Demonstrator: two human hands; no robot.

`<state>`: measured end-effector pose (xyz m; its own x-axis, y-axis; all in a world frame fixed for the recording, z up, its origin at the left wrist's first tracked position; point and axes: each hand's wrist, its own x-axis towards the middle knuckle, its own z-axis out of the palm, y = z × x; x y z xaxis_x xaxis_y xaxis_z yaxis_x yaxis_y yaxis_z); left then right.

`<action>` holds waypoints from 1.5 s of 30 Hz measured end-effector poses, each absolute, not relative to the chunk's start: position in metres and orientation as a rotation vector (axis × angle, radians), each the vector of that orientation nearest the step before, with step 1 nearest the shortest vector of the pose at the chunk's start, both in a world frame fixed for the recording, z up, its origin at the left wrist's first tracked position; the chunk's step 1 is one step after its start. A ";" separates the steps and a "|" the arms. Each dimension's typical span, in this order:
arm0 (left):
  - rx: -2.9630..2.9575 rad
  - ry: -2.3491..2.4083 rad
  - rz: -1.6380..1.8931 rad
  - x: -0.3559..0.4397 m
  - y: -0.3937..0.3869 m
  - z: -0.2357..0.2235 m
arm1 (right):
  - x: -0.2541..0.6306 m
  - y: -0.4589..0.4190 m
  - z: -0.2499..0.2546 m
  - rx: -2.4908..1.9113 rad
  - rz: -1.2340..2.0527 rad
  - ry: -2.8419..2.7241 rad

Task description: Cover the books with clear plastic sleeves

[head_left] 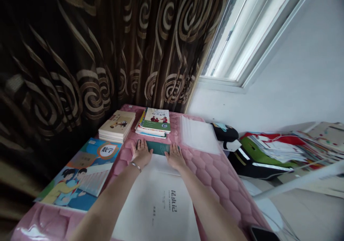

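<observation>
An open book (150, 201) lies in front of me, its white title page with dark Chinese characters turned sideways. Across its far end runs a dark green cover flap (159, 148). My left hand (142, 155) rests flat on the left end of this flap, fingers stretched out and pointing away from me. On the flap's right end lies my right hand (174, 156), its fingers also extended and pressed down. Neither hand is wrapped around anything. My forearms cover parts of the book's two sides.
A blue maths textbook (80, 176) lies left on the pink padded table cover (215, 176). Two book stacks, one beige (117, 125) and one green-and-white (156, 121), stand behind. Clear plastic sheets (199, 135) lie right. A dark phone-like object (262, 234) sits at the near right edge.
</observation>
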<state>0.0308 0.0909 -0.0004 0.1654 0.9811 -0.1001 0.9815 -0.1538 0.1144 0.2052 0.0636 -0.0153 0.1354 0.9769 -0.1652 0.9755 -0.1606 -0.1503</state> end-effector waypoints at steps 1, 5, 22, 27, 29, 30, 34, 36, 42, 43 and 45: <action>2.296 1.891 0.013 0.041 0.088 0.000 | 0.205 0.063 -0.016 -2.363 0.338 -2.034; 2.464 1.545 0.122 0.073 0.081 -0.004 | 0.207 0.063 -0.019 -2.369 0.287 -2.040; 2.285 1.842 0.072 0.006 0.096 -0.010 | 0.166 0.066 0.001 -2.356 0.289 -2.047; 2.299 1.829 0.034 0.004 0.094 -0.008 | 0.122 0.071 0.001 -1.942 0.454 -2.267; 2.295 1.819 0.054 0.003 0.095 -0.008 | 0.127 0.073 -0.002 -1.996 0.475 -2.247; 2.291 1.818 0.070 0.003 0.096 -0.009 | 0.135 0.073 -0.003 -2.060 0.466 -2.219; 2.283 1.835 0.064 0.005 0.097 -0.010 | 0.188 0.064 -0.005 -2.373 0.410 -2.026; 2.286 1.838 0.045 0.005 0.097 -0.009 | 0.209 0.051 -0.001 -2.463 0.374 -1.967; 2.303 1.825 0.089 0.004 0.094 -0.007 | 0.192 -0.043 0.012 -1.994 0.173 -2.315; 2.306 1.822 0.087 0.004 0.093 -0.006 | 0.183 -0.064 0.008 -1.747 0.161 -2.434; 2.306 1.818 0.073 0.004 0.091 -0.004 | 0.166 -0.105 -0.004 -1.295 0.064 -2.627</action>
